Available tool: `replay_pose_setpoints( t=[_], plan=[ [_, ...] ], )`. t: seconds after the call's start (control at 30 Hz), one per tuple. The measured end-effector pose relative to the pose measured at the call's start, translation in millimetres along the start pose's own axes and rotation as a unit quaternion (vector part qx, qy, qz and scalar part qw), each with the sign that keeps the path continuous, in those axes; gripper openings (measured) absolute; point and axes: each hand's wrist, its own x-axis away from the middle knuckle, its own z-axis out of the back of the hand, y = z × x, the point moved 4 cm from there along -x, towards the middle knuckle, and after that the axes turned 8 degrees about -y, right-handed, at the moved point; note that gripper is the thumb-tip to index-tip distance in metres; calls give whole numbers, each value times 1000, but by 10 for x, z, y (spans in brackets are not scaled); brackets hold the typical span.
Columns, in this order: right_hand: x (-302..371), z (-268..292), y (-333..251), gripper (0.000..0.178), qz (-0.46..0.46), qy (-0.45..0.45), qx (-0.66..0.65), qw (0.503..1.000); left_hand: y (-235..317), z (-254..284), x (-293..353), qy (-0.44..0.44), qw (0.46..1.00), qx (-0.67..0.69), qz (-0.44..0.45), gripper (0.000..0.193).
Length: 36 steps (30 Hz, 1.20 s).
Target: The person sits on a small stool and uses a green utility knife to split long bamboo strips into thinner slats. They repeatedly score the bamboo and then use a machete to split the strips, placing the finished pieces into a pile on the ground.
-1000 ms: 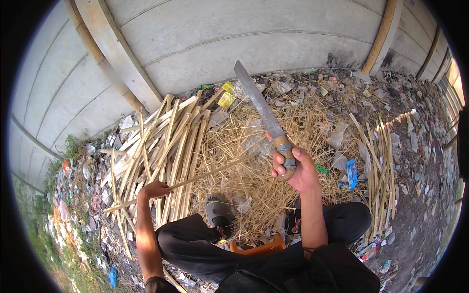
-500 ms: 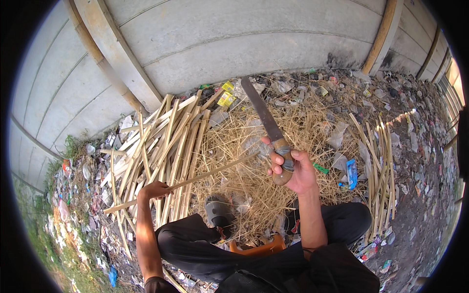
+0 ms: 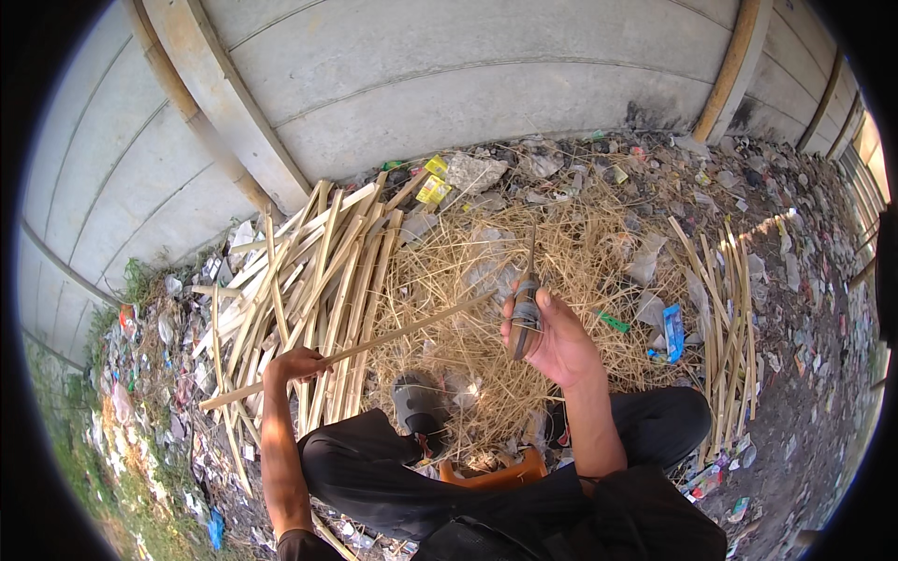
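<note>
My left hand is closed round a long, thin bamboo strip, which slants up to the right over the shavings. In my right hand is a machete, gripped by its taped wooden handle. Its dark blade points away from me and shows nearly edge-on, a narrow line. The strip's far end lies just left of the machete handle; whether they touch I cannot tell. Beyond my left hand lies a heap of split bamboo strips. Pale shavings cover the ground between my legs and ahead.
A smaller bundle of thin strips lies by my right knee. An orange stool shows beneath me. Across the far side runs a grey concrete wall with bamboo posts. Litter, including a blue wrapper, is scattered over the ground.
My right wrist has turned the machete, so its blade has gone from broadside, leaning up-left, to nearly edge-on and upright. My left hand and the bamboo strip have stayed in place.
</note>
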Motion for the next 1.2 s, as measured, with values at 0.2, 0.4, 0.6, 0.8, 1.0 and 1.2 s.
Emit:
replay_pose_setpoints(
  t=[0.2, 0.4, 0.6, 0.8, 1.0, 1.2],
  plan=[
    [-2, -225, -42, 49, 36, 51, 99, 993, -42, -2, -3, -4, 1000, -5, -25, 44],
    [17, -339, -50, 57, 11, 56, 220, 974, -67, -13, -54, -4, 1000, -20, -8, 47],
    [23, -512, -81, 57, 4, 29, 281, 959, -30, -16, -19, -10, 1000, -3, -7, 44],
    [42, -573, -92, 56, -17, -19, 277, 961, 35, -25, 2, -9, 1000, -3, 10, 43],
    [-202, 2, -39, 51, -13, 14, 189, 982, -168, -111, -337, -2, 997, -72, 40, 48],
    [-40, 1919, 474, 30, -93, 300, 420, 852, 225, -29, -7, 135, 973, -185, -14, 54]
  ],
)
